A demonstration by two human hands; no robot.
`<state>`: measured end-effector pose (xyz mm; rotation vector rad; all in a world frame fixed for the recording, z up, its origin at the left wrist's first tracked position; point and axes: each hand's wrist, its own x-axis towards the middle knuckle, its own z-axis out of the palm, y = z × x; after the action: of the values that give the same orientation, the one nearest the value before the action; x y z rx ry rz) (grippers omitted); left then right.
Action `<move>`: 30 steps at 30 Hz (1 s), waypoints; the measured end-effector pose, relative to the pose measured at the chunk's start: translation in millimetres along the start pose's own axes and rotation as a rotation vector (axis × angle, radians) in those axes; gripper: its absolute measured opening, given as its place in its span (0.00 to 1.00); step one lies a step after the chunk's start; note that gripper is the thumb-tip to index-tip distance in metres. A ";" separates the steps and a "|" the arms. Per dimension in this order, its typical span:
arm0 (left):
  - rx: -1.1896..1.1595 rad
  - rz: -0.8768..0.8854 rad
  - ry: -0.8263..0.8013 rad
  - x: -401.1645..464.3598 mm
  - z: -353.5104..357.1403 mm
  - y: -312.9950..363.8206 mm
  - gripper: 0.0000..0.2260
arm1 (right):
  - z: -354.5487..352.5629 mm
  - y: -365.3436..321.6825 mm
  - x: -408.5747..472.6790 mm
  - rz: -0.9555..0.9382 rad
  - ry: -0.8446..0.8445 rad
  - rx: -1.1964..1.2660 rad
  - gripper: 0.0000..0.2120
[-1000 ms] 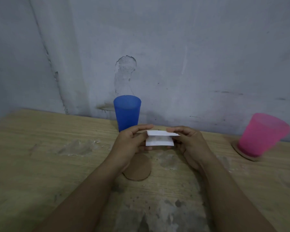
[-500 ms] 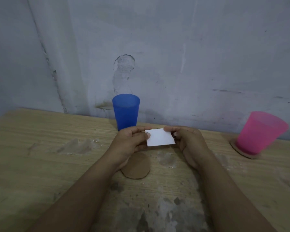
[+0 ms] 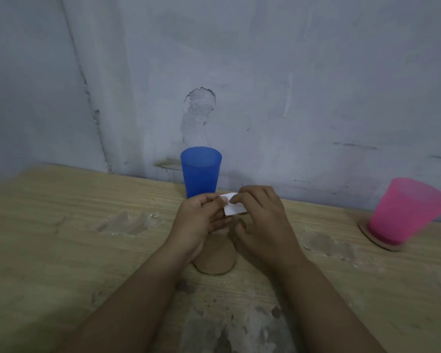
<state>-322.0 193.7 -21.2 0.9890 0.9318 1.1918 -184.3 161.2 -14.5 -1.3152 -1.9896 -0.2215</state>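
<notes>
A small white folded paper (image 3: 233, 208) is held above the wooden table (image 3: 61, 238), just in front of the blue cup (image 3: 201, 171). My left hand (image 3: 200, 221) pinches its left edge. My right hand (image 3: 261, 220) lies over the paper's right part, its thumb and forefinger pinching the top near the left hand. Most of the paper is hidden by my fingers. A round cardboard coaster (image 3: 215, 258) lies on the table under my hands.
A pink cup (image 3: 405, 211) stands at the right on a second cardboard coaster (image 3: 378, 242). The grey wall (image 3: 265, 85) rises right behind the table's far edge. Worn grey patches mark the tabletop.
The paper was held spread between both hands. My right hand has moved left over it, close to the left hand, and much less paper shows now.
</notes>
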 end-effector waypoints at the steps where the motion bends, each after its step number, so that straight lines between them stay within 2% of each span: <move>1: -0.001 -0.001 0.004 -0.2 0.3 0.1 0.09 | 0.5 2.2 0.6 -0.002 0.017 -0.017 0.13; 4: 0.028 0.006 0.008 -2.1 4.2 2.2 0.10 | -0.3 9.9 1.6 0.041 0.092 0.027 0.07; 8: 0.184 0.107 -0.013 -9.4 11.2 9.4 0.11 | 0.1 16.8 -0.2 0.195 0.187 0.067 0.10; 10: 0.456 0.261 -0.046 -17.7 12.0 10.9 0.10 | -1.2 21.3 0.2 0.304 0.221 0.065 0.10; 13: 1.068 0.511 -0.123 -39.2 7.5 7.3 0.09 | -1.8 30.7 0.2 0.428 0.268 0.012 0.10; 14: 1.250 0.556 -0.151 -45.5 4.3 1.4 0.12 | -1.8 33.5 0.4 0.460 0.280 -0.015 0.11; 17: 1.579 0.454 -0.228 -59.0 -5.9 -19.0 0.27 | -1.1 39.7 1.3 0.533 0.246 -0.082 0.14; 20: 1.608 0.360 -0.238 -58.6 -10.8 -28.8 0.32 | 0.6 44.3 -0.2 0.600 0.157 -0.126 0.14; 24: 1.651 0.373 -0.231 -51.5 -10.2 -30.1 0.34 | 2.4 45.9 0.6 0.655 -0.005 -0.197 0.11; 30: 1.651 0.389 -0.211 -49.6 -9.4 -32.0 0.33 | 5.7 32.2 2.0 0.562 -0.130 -0.477 0.08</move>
<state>-328.3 142.7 -51.7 2.6037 1.5665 0.3399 -160.0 180.5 -25.0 -2.1828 -1.6338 -0.3587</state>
